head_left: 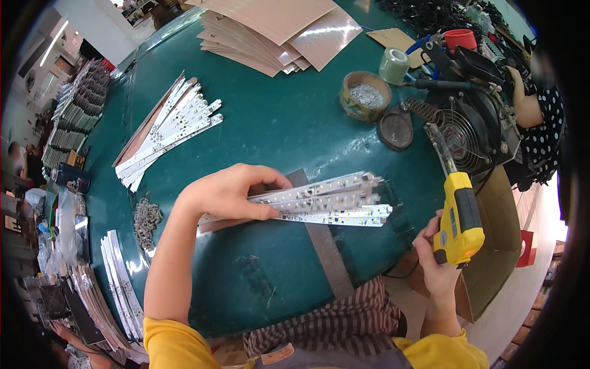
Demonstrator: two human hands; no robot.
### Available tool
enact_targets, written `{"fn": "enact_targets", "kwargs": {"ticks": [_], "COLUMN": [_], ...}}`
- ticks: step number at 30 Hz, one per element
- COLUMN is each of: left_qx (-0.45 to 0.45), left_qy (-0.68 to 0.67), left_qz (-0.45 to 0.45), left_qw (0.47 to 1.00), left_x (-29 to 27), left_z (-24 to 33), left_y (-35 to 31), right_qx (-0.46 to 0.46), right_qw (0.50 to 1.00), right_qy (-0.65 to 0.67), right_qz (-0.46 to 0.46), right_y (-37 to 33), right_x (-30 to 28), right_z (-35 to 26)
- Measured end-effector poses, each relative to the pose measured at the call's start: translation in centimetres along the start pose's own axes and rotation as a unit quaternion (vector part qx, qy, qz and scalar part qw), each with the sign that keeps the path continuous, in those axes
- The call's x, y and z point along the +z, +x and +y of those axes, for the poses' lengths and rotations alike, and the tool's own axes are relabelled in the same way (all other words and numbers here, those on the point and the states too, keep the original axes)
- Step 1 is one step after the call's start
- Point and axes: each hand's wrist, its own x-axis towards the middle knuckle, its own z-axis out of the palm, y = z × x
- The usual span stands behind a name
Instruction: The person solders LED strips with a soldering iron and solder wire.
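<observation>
My left hand [224,194] is wrapped around a bundle of white LED strips [353,200], with the thumb on the near side. The strips' right ends fan slightly apart over a flat dark metal bar [329,261] lying on the green table. At the table's right edge, my right hand [437,264] grips the handle of a yellow and black soldering gun [460,215]. Its metal tip points up and away, toward a small fan [458,135], apart from the strips. A second fanned bundle of LED strips [169,135] rests farther left.
Small grey parts [147,222] are heaped left of my forearm, near more white strips [120,277]. Brown boards [264,37] are stacked at the back. A tape roll holding silvery bits [365,96], a round dark tin [395,129] and a cardboard box [498,246] are rightward. Another person's arm [525,101] shows far right.
</observation>
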Motion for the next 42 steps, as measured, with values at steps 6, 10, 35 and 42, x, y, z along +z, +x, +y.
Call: {"fn": "enact_targets", "kwargs": {"ticks": [6,10,35,42], "left_qx": [-0.013,-0.025,0.073,0.133], "left_qy": [-0.006,0.039,0.266,0.276], "left_qz": [0.061,0.074,0.224,0.313], "left_qw": [0.998,0.996,0.935,0.899], "left_x": [-0.3,0.4,5.0,6.7], "left_z": [-1.6,0.2,-0.2,-1.1], "left_y": [1.2,1.1,-0.9,-3.3], "right_qx": [0.007,0.013,0.042,-0.166], "right_qw": [1.0,1.0,0.998,0.957], "right_qy": [0.004,-0.016,-0.031,-0.228], "right_qz": [-0.006,0.0,0.027,-0.074], "right_y": [-0.3,0.3,-0.1,1.4], "right_x": [0.4,0.5,0.3,2.0], "right_z": [-0.2,-0.3,0.4,0.2]}}
